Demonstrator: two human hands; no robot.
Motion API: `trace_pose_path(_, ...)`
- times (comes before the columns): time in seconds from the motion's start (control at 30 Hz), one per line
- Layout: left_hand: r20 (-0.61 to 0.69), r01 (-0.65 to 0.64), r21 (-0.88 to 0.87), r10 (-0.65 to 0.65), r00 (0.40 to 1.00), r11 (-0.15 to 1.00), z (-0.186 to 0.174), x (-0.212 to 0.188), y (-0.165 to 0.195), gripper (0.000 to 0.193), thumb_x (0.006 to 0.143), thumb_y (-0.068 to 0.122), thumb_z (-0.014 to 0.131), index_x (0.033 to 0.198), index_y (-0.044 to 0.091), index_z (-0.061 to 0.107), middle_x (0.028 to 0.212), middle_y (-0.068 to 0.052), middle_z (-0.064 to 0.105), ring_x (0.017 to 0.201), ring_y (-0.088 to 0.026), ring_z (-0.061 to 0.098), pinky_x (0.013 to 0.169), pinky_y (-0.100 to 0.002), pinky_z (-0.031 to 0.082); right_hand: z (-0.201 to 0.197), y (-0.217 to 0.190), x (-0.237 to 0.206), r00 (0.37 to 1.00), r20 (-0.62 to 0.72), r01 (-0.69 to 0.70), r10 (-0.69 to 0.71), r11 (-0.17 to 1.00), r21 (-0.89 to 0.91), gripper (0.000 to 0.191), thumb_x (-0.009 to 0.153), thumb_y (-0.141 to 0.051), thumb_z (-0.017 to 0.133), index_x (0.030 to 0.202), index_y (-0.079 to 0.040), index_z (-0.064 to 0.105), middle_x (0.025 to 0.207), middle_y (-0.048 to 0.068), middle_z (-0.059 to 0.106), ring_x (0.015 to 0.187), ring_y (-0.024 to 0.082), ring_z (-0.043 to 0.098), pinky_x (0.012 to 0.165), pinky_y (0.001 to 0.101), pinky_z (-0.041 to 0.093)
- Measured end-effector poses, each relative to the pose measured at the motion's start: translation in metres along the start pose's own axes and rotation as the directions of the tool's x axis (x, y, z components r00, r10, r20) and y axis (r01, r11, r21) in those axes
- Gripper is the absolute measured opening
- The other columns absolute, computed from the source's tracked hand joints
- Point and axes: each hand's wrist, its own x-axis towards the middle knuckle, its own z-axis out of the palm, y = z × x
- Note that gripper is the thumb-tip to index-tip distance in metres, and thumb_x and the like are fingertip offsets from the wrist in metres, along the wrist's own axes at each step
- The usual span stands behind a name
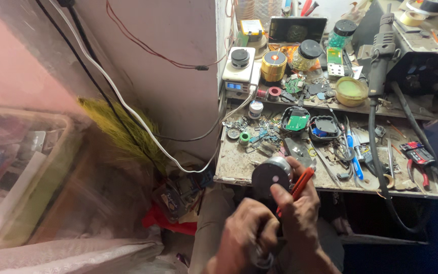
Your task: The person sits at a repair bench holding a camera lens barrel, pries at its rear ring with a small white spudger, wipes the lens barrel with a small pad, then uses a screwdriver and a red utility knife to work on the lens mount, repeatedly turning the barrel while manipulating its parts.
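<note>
Both hands meet low in the view, just in front of the near edge of the cluttered wooden desk (229,172). The left hand (242,231) has its fingers curled shut around the lower part of a round grey metal disc-shaped part (271,175), which stands tilted with its flat dark face, marked by a small pale dot, turned toward the camera. The right hand (300,218) is closed around an orange-handled tool (300,185), its thumb pressed near the disc's edge; the tool's handle slants up beside the disc, and its tip is hidden, so I cannot tell whether it touches the part.

On the desk behind the hands lie two open black plastic casings (310,124), one showing a green circuit board, among scattered small electronic parts. A blue pen-like tool (353,152) lies to the right of them, and red-handled pliers (419,157) rest near the right edge. Farther back stand a white box-shaped device with a black knob (239,68), a gold cylindrical speaker (274,66) and a yellowish round bowl (351,91). A white cable (128,109) runs down the wall on the left
</note>
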Motion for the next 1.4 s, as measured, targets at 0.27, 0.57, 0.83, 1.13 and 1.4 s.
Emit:
trace_pose_path(0.27,-0.051,-0.021,0.083,0.025,0.998,0.996,-0.024,-0.034,-0.027,0.019,0.089,0.013,0.082,0.095,0.007,0.065,0.09,-0.007,0.07,0.075,-0.016,0.074,0.063,-0.028,0.062,-0.017,0.003,0.009,0.975,-0.029,-0.213,0.222,0.959,0.185,0.048,0.088,-0.031,0.058,0.128,-0.005,0.056,0.102,0.002,0.066,0.086,0.009,0.061,0.071,0.0256,0.051)
trace_pose_path(0.57,0.01,0.367,0.456,-0.417,0.909,0.811,-0.143,-0.091,-0.074,0.021,0.075,0.017,0.084,0.09,0.011,0.07,0.072,-0.004,0.074,0.063,-0.015,0.079,0.053,-0.031,0.06,-0.015,0.008,0.007,0.959,0.055,-0.282,0.278,0.914,0.292,0.048,0.09,-0.04,0.066,0.121,-0.004,0.059,0.102,0.001,0.066,0.083,0.009,0.055,0.069,0.0273,0.044)
trace_pose_path(0.83,0.377,0.205,0.607,-0.506,0.776,0.768,-0.154,-0.076,-0.069,0.024,0.075,0.023,0.083,0.097,0.017,0.077,0.094,-0.007,0.074,0.08,-0.028,0.075,0.067,-0.04,0.058,0.0,0.015,-0.003,0.953,0.13,-0.301,0.275,0.913,0.274,0.058,0.087,-0.032,0.067,0.136,-0.002,0.056,0.1,0.0,0.064,0.074,0.005,0.05,0.058,0.0219,0.038)
trace_pose_path(1.13,0.186,-0.242,0.376,0.183,0.965,0.894,-0.08,0.002,-0.001,0.036,0.085,0.013,0.082,0.119,0.009,0.072,0.106,-0.006,0.066,0.096,-0.025,0.067,0.084,-0.038,0.058,0.008,0.011,-0.006,0.916,0.194,-0.381,0.352,0.914,0.141,0.065,0.082,-0.026,0.067,0.141,-0.001,0.055,0.104,-0.001,0.067,0.07,0.001,0.046,0.053,0.0191,0.035)
trace_pose_path(1.4,0.436,-0.47,0.293,0.321,0.841,0.833,-0.07,0.027,-0.009,0.051,0.072,0.012,0.066,0.122,0.009,0.071,0.115,-0.009,0.064,0.105,-0.028,0.064,0.089,-0.041,0.054,-0.011,0.008,-0.005,0.87,0.229,-0.453,0.438,0.891,0.018,0.064,0.08,-0.023,0.072,0.14,-0.002,0.059,0.102,0.004,0.066,0.079,0.009,0.055,0.067,0.0246,0.046)
